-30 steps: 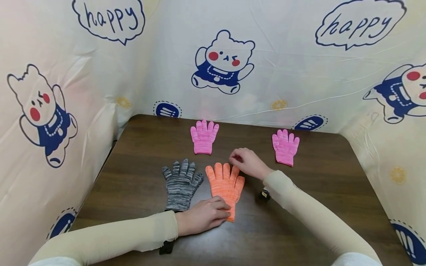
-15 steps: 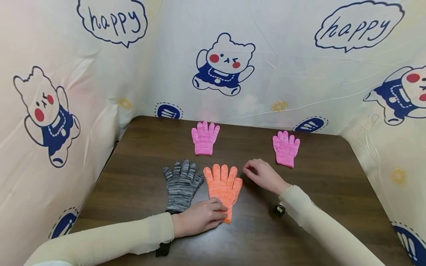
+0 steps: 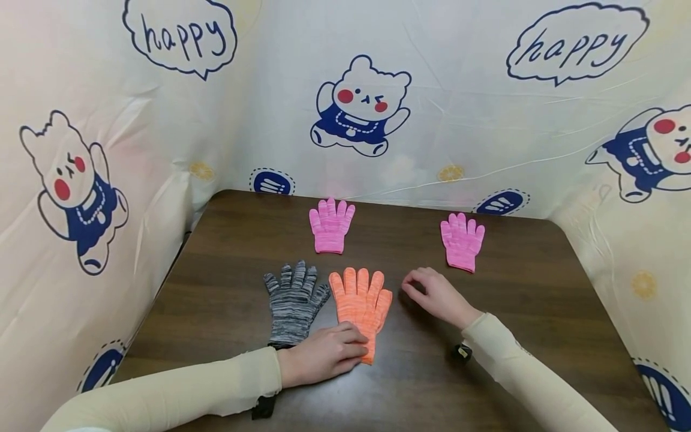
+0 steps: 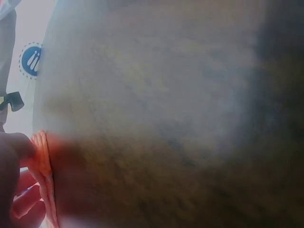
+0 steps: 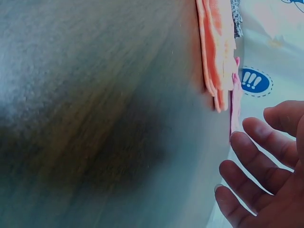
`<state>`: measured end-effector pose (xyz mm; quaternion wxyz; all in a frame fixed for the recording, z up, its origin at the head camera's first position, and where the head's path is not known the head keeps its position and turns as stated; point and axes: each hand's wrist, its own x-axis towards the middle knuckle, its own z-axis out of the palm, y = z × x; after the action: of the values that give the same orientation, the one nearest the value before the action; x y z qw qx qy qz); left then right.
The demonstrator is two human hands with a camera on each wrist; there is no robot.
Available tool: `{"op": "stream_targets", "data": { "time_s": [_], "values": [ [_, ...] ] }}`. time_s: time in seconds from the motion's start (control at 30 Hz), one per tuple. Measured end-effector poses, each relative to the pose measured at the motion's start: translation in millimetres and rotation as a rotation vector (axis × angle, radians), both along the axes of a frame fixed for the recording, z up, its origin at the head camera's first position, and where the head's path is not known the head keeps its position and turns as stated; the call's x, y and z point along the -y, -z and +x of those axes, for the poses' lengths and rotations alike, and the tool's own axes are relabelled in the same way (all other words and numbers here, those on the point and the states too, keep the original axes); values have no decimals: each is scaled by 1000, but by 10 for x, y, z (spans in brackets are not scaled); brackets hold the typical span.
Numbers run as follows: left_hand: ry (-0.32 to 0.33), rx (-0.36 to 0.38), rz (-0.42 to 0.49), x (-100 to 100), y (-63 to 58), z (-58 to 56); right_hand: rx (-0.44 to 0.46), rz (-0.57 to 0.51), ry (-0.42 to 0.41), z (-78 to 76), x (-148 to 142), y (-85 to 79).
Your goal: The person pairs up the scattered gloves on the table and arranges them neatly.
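An orange knit glove [image 3: 356, 303] lies flat on the table with its fingers pointing away. My left hand [image 3: 326, 357] rests on its cuff, fingertips pressing the fabric; the left wrist view shows these fingers against the orange edge. From the right wrist view, the orange fabric [image 5: 216, 47] looks layered. To the right of the glove, my right hand [image 3: 434, 297] hovers low, holding nothing, its fingers loosely bent and apart in the right wrist view. Left of the orange glove lies a grey-and-black striped glove [image 3: 294, 306], its cuff partly hidden by my left wrist.
Two pink gloves lie at the back of the dark wooden table [image 3: 518, 288]: one pink glove [image 3: 330, 227] near the middle, another pink glove [image 3: 462, 242] farther right. A printed cloth [image 3: 459, 108] with cartoon bears encloses the table's back and sides.
My right hand has drawn back from the orange glove's fingertips, moving right and nearer to me. The orange glove has shifted slightly left, while my left hand stays on its cuff.
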<state>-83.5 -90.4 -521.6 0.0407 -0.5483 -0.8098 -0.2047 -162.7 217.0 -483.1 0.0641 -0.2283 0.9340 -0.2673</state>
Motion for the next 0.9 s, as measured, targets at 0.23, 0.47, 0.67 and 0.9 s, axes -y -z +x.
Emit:
{"op": "stream_targets", "data": {
  "time_s": [0.23, 0.47, 0.67, 0.9],
  "values": [
    [-20, 35, 36, -2, 12, -10, -11, -4, -16, -56, 53, -42],
    [-29, 23, 24, -5, -15, -5, -18, 3, -51, -161, 180, -107],
    [-31, 28, 10, -15, -23, 0, -42, 42, -111, -260, 336, -214],
    [-47, 56, -9, -25, -31, 7, -90, 111, -172, -516, 568, -327]
  ]
}}
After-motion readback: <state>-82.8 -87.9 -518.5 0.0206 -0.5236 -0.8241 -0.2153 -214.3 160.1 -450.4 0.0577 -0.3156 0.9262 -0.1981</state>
